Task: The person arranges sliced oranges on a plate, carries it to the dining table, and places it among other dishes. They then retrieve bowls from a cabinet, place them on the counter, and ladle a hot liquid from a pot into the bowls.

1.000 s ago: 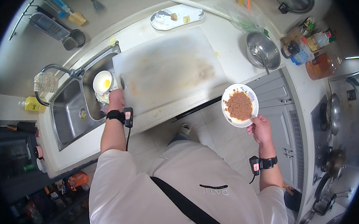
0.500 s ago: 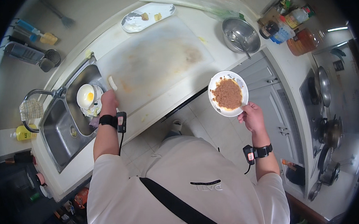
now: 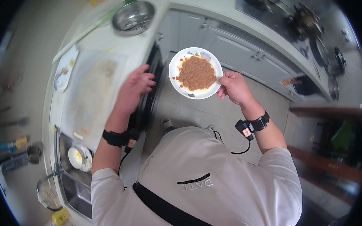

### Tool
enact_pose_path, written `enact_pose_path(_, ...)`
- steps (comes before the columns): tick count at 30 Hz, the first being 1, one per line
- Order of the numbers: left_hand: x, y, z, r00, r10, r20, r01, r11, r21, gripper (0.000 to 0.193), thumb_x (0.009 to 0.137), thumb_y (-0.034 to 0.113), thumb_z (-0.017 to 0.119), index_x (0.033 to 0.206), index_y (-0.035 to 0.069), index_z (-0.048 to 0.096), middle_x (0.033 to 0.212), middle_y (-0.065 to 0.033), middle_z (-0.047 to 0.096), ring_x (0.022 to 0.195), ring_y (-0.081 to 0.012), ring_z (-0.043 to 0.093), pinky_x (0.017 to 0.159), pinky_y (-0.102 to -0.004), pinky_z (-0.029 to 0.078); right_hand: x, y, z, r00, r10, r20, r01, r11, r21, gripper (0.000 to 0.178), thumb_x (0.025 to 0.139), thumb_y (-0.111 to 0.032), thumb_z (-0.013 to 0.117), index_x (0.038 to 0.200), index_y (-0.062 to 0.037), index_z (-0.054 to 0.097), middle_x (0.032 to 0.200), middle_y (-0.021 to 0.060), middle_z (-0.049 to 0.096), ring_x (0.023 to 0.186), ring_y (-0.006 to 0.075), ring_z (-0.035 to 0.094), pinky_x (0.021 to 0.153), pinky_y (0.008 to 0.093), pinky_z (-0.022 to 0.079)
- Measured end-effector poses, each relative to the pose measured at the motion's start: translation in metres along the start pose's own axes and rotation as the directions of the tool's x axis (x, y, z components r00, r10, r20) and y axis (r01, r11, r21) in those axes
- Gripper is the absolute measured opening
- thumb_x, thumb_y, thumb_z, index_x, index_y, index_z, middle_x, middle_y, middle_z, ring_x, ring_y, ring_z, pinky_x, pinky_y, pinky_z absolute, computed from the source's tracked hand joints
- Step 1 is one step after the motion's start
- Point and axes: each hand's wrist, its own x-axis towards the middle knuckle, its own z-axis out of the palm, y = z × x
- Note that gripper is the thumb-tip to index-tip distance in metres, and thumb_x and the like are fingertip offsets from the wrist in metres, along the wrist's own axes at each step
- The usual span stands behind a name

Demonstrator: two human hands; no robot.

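A white plate [image 3: 178,86] with a floral rim carries a mound of brown minced food [image 3: 196,72], with yellowish liquid round its edge. My right hand [image 3: 233,87] pinches its right rim, thumb on top, and holds it out over the floor. My left hand [image 3: 136,89] is raised empty near the counter's edge, fingers apart and somewhat blurred. Left of that hand lies a stained, translucent cutting board [image 3: 92,83]. An oblong dish [image 3: 65,70] with a few small pieces on it sits beyond the board.
A steel bowl [image 3: 133,17] with a utensil inside stands at the counter's far end. The sink [image 3: 76,194] on the left holds a white bowl [image 3: 75,157] with something yellow. Grey cabinets [image 3: 230,43] run under the right-hand counter, where pots [image 3: 306,21] stand by the stove.
My view has turned to the right, toward the cabinets and stove. The left hand has come away from the sink and opened. The plate stays in my right hand.
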Motion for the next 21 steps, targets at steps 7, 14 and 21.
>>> enact_pose_path(7,0.071,-0.029,0.31,0.8,-0.228,0.555,0.314,0.947,-0.063,0.054,0.098,0.019,0.048,0.146,0.012,0.025,0.122,-0.0059,0.057,0.098,-0.0168,0.063,0.081,-0.0315,0.054,-0.099,0.019,-0.249,0.973,-0.032,-0.229,0.031,0.999,-0.011,0.016,0.084,-0.008,0.05,0.072,0.0015,0.056,0.059,0.0108,0.061,0.046,0.016,0.059,0.043,0.0273,0.048)
enact_pose_path(14,0.105,-0.07,0.585,0.621,-0.224,0.751,0.411,0.909,-0.069,0.061,0.097,0.01,0.046,0.147,0.015,0.013,0.125,-0.0156,0.053,0.112,-0.0264,0.058,0.094,-0.0425,0.05,-0.206,0.054,-0.464,0.863,0.005,-0.506,0.099,0.979,0.178,0.013,0.083,-0.008,0.05,0.078,0.0025,0.056,0.06,0.0113,0.061,0.045,0.0162,0.058,0.041,0.0271,0.048)
enact_pose_path(21,0.172,-0.098,0.82,0.386,-0.309,0.869,0.52,0.851,0.071,0.06,0.096,0.009,0.047,0.147,0.017,0.015,0.119,-0.0148,0.056,0.107,-0.0253,0.061,0.092,-0.0423,0.052,-0.258,0.088,-0.664,0.752,0.047,-0.658,0.21,0.929,0.306,0.011,0.083,-0.006,0.049,0.078,0.0017,0.056,0.062,0.0119,0.061,0.044,0.0159,0.057,0.04,0.0257,0.047)
